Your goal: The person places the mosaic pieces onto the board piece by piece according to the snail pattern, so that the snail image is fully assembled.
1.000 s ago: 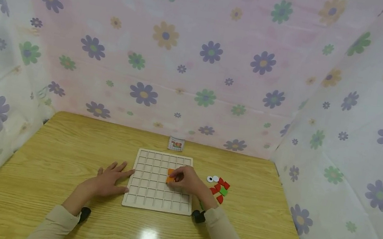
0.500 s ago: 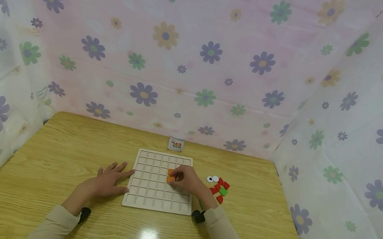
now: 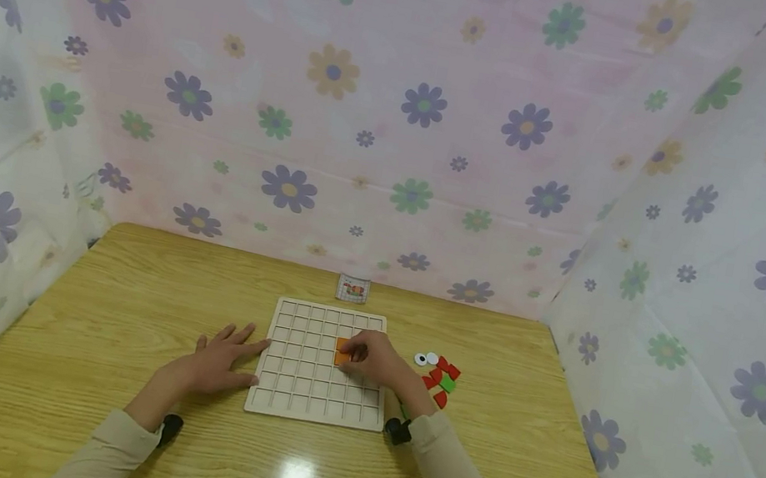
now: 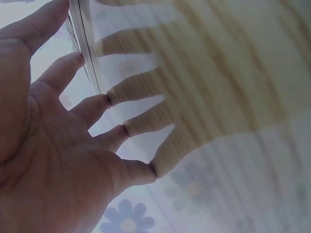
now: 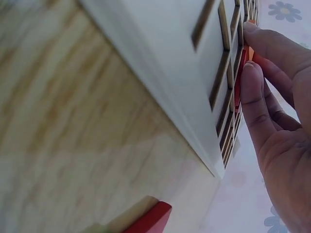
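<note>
A pale wooden grid board (image 3: 279,403) lies on the table. Two orange tiles (image 3: 342,345) show in its cells, beside the fingertips of my right hand (image 3: 374,358). In the right wrist view, thumb and index finger pinch at a red tile (image 5: 239,87), with an orange tile (image 5: 248,50) just behind it. In the head view the hand hides most of the red tile. My left hand (image 3: 215,361) rests spread, its fingertips touching the table and the board's left edge.
Loose red pieces (image 3: 440,399), a green piece (image 3: 447,384) and two white discs (image 3: 420,359), one with a black dot, lie right of the board. A small picture card (image 3: 353,289) lies behind it. Flowered curtains (image 3: 368,144) enclose the wooden table (image 3: 138,291).
Both hands stay in nearly the same place. My right fingers shift only slightly at the tiles; the board and loose pieces keep their positions.
</note>
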The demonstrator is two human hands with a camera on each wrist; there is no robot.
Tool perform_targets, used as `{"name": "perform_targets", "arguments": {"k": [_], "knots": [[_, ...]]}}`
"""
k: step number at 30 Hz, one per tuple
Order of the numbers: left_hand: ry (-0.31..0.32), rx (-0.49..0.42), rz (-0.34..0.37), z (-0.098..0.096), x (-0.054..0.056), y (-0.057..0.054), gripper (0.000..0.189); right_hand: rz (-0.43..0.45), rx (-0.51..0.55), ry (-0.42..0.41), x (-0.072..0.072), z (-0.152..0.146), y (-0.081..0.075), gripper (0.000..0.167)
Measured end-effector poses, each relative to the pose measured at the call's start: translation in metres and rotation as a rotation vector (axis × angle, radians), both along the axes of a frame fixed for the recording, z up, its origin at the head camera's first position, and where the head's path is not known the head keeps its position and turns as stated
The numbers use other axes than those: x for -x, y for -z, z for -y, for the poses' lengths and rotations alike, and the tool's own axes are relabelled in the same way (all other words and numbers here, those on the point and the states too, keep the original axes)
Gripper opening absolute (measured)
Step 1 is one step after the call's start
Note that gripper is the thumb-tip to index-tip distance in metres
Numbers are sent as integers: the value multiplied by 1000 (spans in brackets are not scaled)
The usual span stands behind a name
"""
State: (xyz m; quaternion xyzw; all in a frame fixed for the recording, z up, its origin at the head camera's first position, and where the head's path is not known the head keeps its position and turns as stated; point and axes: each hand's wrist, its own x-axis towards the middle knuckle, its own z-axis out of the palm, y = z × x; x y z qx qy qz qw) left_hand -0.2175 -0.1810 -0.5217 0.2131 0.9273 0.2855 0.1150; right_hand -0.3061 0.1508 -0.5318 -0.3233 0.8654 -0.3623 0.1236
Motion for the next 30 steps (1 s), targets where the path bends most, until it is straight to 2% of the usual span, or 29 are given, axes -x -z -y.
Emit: {"name": "perform_targets", "arguments": {"k": [8, 30], "knots": [[1, -2, -1, 0, 0, 0, 69, 10, -22, 15, 1, 2, -2, 17], [-7, -6, 16, 0, 0, -1, 68, 1, 26, -15, 1, 2, -2, 18]]}}
